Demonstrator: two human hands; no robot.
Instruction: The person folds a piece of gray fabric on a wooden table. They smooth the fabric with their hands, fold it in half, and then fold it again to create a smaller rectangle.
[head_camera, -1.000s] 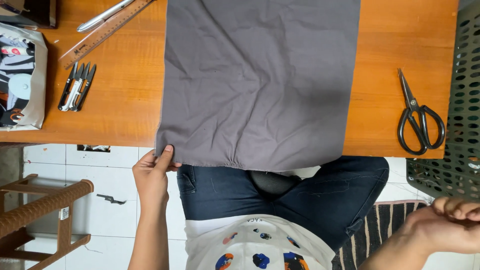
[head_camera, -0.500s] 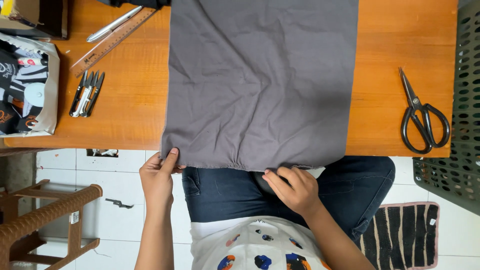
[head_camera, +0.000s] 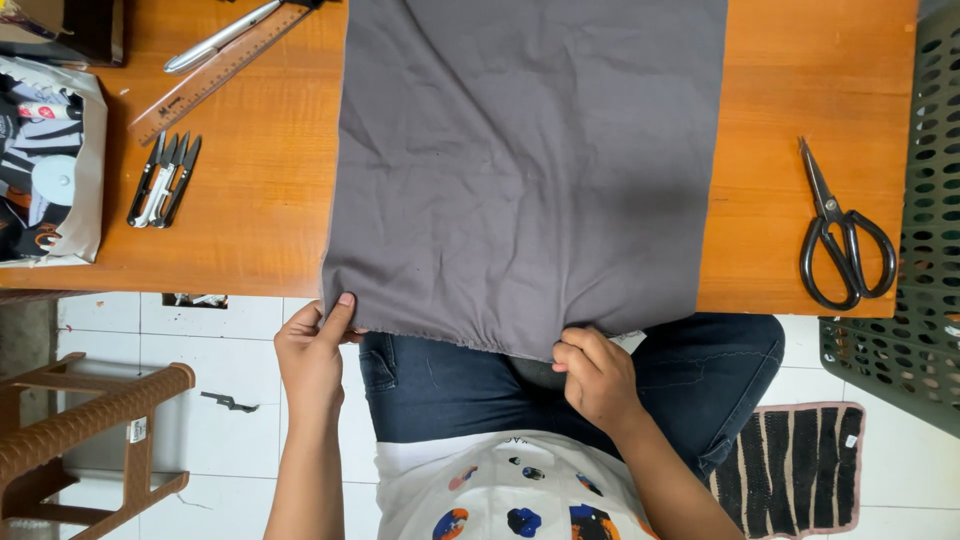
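Observation:
A large grey cloth (head_camera: 525, 170) lies spread over the orange wooden table (head_camera: 255, 230), its near edge hanging over the table's front. My left hand (head_camera: 312, 362) pinches the cloth's near left corner between thumb and fingers. My right hand (head_camera: 595, 375) grips the near edge further right, close to the right corner, where the fabric bunches slightly. Both hands sit just below the table's front edge, above my lap in blue jeans.
Black scissors (head_camera: 840, 240) lie on the table at the right. Small thread snips (head_camera: 163, 180), a wooden ruler (head_camera: 215, 75) and a pen (head_camera: 220, 35) lie at the left, beside a printed bag (head_camera: 45, 160). A green perforated crate (head_camera: 915, 230) stands far right, a brown stool (head_camera: 85, 440) lower left.
My right hand came in from the lower right and took hold of the cloth's near edge. My left hand kept its grip on the left corner.

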